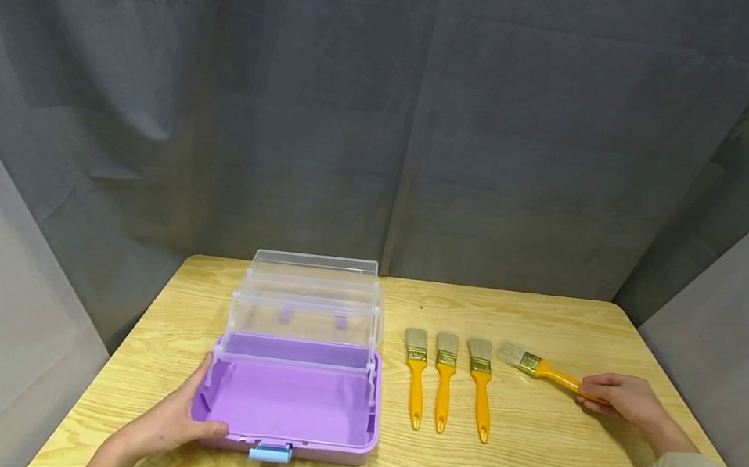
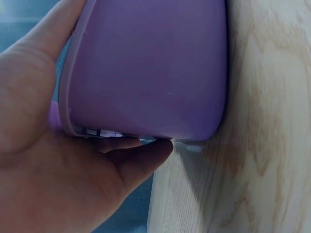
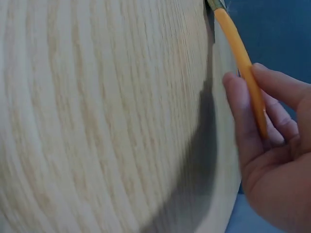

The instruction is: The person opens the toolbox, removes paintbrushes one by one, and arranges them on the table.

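Observation:
A purple plastic storage box (image 1: 291, 404) stands on the table with its clear tiered trays (image 1: 310, 288) folded up and back; its inside is bare. My left hand (image 1: 168, 419) grips the box at its left end, thumb at the front rim and fingers along the side, as the left wrist view shows close up. On the right, my right hand (image 1: 629, 401) pinches a paintbrush (image 1: 558, 377) by the end of its yellow handle. That brush's pale bristles point left. In the right wrist view, thumb and fingers close round the orange-yellow handle (image 3: 238, 48).
Three similar paintbrushes, a left one (image 1: 416, 381), a middle one (image 1: 443, 384) and a right one (image 1: 479, 393), lie side by side with bristles toward the back. A blue latch (image 1: 270, 453) hangs at the box's front. Grey cloth (image 1: 307, 98) hangs behind the wooden table (image 1: 529, 459).

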A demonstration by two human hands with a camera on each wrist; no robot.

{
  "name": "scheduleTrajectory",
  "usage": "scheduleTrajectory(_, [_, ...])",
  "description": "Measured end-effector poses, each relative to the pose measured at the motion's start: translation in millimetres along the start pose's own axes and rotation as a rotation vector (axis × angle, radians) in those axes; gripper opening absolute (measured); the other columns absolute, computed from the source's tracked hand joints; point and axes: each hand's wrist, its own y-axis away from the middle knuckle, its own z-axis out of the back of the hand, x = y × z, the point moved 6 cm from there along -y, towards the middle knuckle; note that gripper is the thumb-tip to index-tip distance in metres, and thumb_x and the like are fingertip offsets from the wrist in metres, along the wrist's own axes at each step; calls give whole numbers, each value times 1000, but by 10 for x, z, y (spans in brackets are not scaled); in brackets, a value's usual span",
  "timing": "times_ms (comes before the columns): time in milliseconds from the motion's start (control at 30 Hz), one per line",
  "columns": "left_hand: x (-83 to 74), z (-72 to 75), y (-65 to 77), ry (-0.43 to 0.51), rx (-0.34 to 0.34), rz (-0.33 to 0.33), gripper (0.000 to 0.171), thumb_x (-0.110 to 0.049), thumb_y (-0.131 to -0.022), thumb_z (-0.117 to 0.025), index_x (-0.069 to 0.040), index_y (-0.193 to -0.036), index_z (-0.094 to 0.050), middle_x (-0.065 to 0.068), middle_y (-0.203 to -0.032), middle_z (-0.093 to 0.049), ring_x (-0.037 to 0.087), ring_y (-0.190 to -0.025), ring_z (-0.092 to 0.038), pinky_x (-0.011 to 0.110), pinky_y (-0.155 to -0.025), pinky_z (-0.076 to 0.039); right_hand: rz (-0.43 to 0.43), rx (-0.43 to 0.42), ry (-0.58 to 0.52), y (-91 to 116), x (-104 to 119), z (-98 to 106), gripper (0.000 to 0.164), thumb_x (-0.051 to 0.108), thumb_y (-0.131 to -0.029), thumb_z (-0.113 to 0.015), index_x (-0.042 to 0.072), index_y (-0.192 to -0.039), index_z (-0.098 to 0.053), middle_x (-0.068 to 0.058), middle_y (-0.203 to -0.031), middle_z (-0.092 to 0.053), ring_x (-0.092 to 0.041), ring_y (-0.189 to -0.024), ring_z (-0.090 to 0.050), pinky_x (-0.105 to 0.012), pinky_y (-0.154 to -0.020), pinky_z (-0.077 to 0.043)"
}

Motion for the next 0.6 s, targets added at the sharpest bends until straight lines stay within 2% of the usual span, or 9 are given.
scheduleTrajectory(133, [-5, 2, 5, -4, 0, 7, 118, -21, -73, -81, 6, -147, 7, 35, -150, 0, 50, -135, -8, 61, -106, -9, -21, 25, 207, 35, 32, -127, 35, 11, -90, -62, -16, -112, -57, -13, -83, -69, -21, -72, -67, -31, -65, -56])
scheduleTrajectory(200, [-7, 1, 6, -5, 4, 14, 118, -22, -73, -81, 6, -147, 7, 36, -149, 0, 50, -135, -8, 61, -106, -9, -33, 65, 238, 46, 44, -198, 32, 11, -91, -61, -15, -110, -57, -14, -80, -68, -21, -69, -66, -31, -62, -56])
scheduleTrajectory(333, [-8, -2, 8, -3, 10, 29, 118, -22, -74, -81, 7, -147, 7, 36, -149, 0, 51, -135, -7, 61, -106, -8, -58, 205, 192, 64, 60, -374, 29, 10, -93, -57, -15, -108, -56, -15, -76, -65, -22, -66, -66, -31, -60, -56])
scheduleTrajectory(433, [-8, -1, 6, -2, 7, 29, 118, -22, -74, -81, 6, -147, 7, 35, -150, 0, 50, -135, -7, 61, -106, -8, -60, 322, 176, 100, 103, -530, 28, 12, -95, -53, -15, -104, -56, -16, -75, -65, -20, -62, -65, -26, -55, -54])
scheduleTrajectory(600, [-4, -1, -1, 1, 6, 20, 118, -21, -73, -82, 4, -148, 7, 34, -150, 0, 49, -136, -7, 61, -106, -8, -79, 434, 154, 157, 157, -757, 27, 13, -96, -50, -12, -96, -58, -17, -72, -67, -12, -55, -63, -20, -49, -50])
